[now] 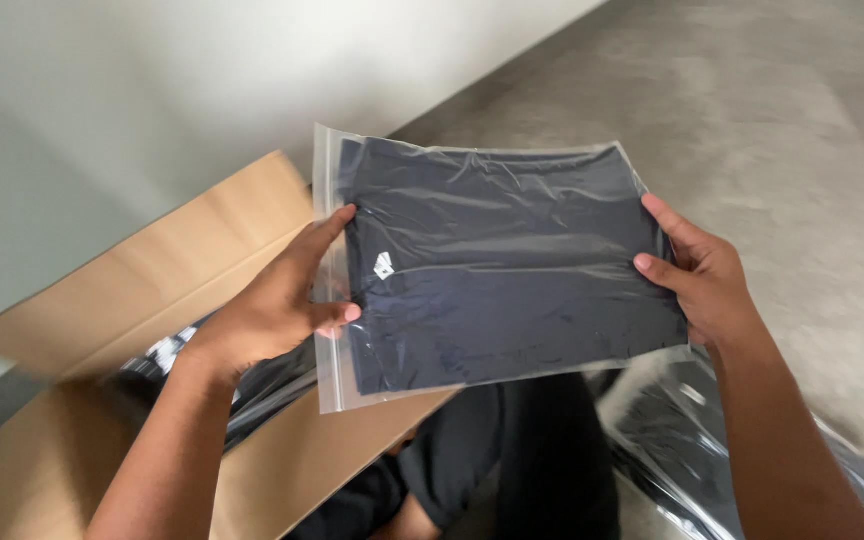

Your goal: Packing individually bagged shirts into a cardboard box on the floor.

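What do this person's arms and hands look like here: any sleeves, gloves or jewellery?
Both forearms are bare up to the frame edge, with no sleeves showing. The left hand and the right hand wear no gloves. No rings, watch or bands show on the fingers or wrists in view. The fingernails look short and plain.

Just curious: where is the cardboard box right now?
In the head view the open cardboard box sits lower left, against the wall, below the left hand.

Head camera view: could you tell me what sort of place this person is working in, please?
Probably a storeroom or packing area: a bare concrete floor, a plain wall, and an open cardboard box of bagged dark garments. Both hands hold one clear bagged garment.
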